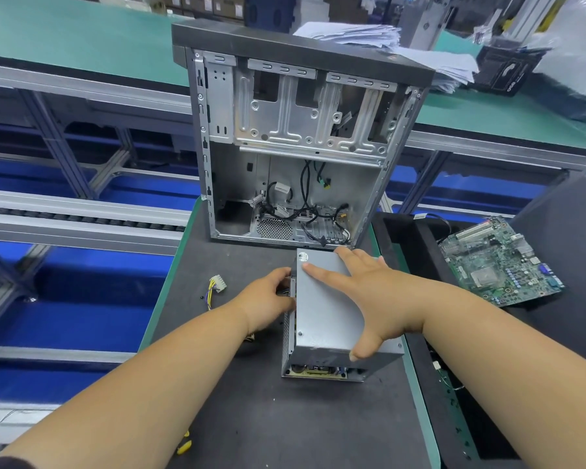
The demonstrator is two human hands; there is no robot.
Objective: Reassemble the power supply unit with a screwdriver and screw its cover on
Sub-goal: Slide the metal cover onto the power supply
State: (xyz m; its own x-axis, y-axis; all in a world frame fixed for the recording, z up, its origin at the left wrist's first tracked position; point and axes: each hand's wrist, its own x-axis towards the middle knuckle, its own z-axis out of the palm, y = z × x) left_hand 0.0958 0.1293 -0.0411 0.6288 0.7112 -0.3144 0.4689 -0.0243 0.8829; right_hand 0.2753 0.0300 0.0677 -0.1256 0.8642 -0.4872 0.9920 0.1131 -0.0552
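Near edge of the worktop (251, 418): dark mat with a green border; a yellow object (184, 446) lies at its left edge, too cut off to identify.
Power supply (329, 319): sits right of the mat's middle, grey cover on top, long axis running near to far; its near end is open and shows parts inside.
Right hand (376, 299): lies flat on the cover, fingers straight and spread, thumb hooked over the near edge.
Left hand (268, 299): fingers curled around the box's left side, gripping it.
Connector (217, 286): white plug with yellow wires, left of the box and apart from it.
Far edge: open computer case (295, 137), standing upright, cables loose inside.
Right, off the mat: green circuit board (501, 262).
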